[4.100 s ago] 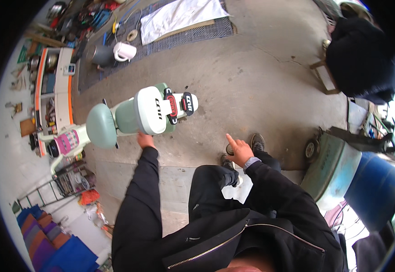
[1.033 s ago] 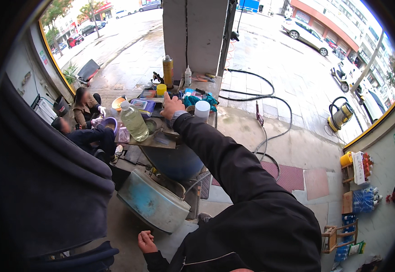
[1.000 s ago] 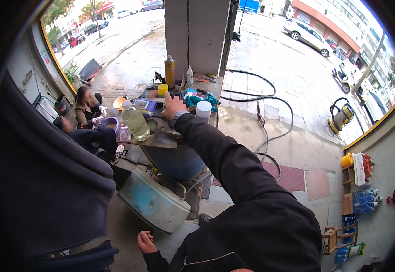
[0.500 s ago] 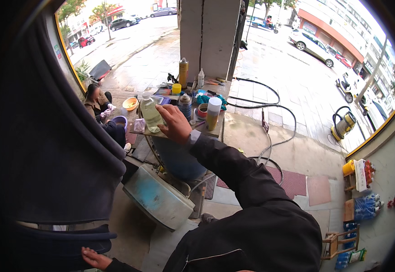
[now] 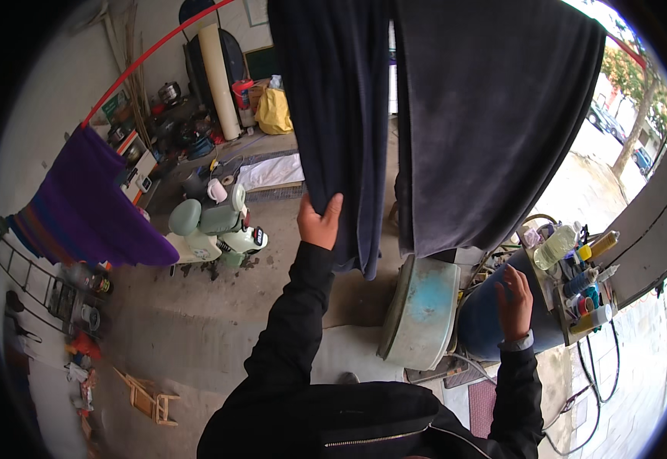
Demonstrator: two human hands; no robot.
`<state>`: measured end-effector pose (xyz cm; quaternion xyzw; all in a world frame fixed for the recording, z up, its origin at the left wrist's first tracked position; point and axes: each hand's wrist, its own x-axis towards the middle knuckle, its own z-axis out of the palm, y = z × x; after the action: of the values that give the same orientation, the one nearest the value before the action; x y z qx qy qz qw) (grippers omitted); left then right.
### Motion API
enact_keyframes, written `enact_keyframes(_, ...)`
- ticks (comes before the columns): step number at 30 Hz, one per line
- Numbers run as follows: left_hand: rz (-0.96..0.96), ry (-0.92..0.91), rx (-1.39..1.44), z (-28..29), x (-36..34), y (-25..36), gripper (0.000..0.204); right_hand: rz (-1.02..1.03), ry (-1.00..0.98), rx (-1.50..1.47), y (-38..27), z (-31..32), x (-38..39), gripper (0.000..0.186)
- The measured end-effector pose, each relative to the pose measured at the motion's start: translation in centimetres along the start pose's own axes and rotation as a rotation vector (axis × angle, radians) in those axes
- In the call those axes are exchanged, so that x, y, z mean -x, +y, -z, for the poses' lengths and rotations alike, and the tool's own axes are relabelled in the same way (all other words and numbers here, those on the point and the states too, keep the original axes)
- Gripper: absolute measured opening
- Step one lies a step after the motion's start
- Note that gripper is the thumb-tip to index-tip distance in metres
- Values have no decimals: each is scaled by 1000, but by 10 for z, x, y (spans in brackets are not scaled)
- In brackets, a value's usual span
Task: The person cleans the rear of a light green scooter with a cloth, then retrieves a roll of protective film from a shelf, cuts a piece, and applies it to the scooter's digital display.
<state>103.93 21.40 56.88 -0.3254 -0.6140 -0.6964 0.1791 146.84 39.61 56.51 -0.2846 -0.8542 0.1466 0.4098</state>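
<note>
My left hand [image 5: 318,220] grips the left of two dark grey cloths [image 5: 332,122] hanging from above at the centre, its thumb on the fabric. A wider dark grey cloth [image 5: 486,122] hangs just to the right. My right hand [image 5: 514,302] is open with fingers apart and slightly bent, in front of a blue barrel [image 5: 477,325]. Above and beside it is a cluttered board [image 5: 551,294] with a bottle of pale liquid [image 5: 555,245], cans and tubes. A worn grey-green case [image 5: 417,310] with a blue patch stands below the cloths, left of my right hand.
A red bar [image 5: 143,57] holds a purple striped cloth [image 5: 100,199] at the left. Beyond stand a pale green scooter [image 5: 203,237] and a white sheet [image 5: 268,172] on a mat. A wooden chair [image 5: 142,402] lies lower left; hoses [image 5: 601,382] run at the right.
The view has turned left from the street toward the garage interior. My left hand has risen onto the dark cloth; my right hand has moved away from the bottle.
</note>
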Motion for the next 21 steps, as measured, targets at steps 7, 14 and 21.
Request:
enact_keyframes(7,-128,-66,-345,92,25,29,44,130,-203,-243,-91,-59,-20,27)
enact_keyframes(14,47,-120,-445,154,137,95,32,89,-346,-719,-174,-88,-65,45)
enact_keyframes(21,379,-315,-317,200,275,150,33,-22,-377,-1443,-274,-64,-147,84)
